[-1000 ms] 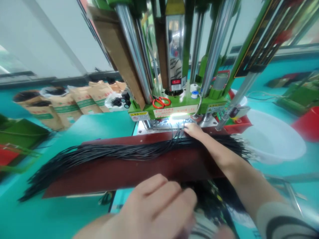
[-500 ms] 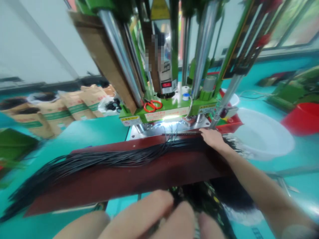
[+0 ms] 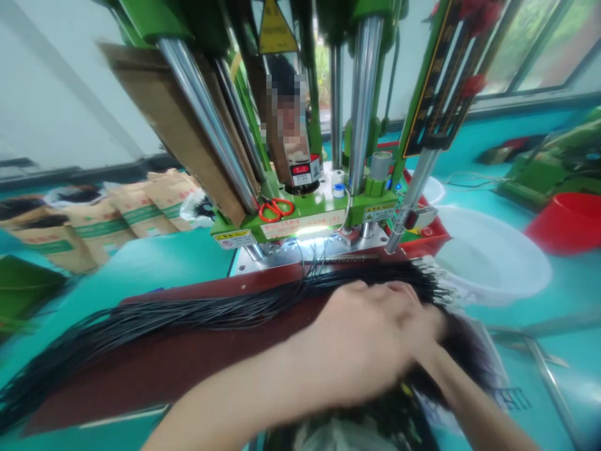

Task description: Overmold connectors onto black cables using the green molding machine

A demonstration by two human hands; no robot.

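Long black cables lie in a bundle across a dark red board, their pale tips at the right end. My left hand is over the right part of the board, just in front of the cables. Right beside it, partly overlapped, is my right hand. Both are smeared by motion, and I cannot tell what their fingers hold. A thin metal strip lies behind the cables at the green press. Several cable ends rise near the press's light.
Red-handled scissors rest on the press base. A white basin and a red bucket stand at the right. Paper sacks line the left. Another dark bundle sits near my right forearm.
My left hand has moved up and forward from the bottom of the view to the cables. My right hand has come back from the strip and met it. The view has shifted slightly.
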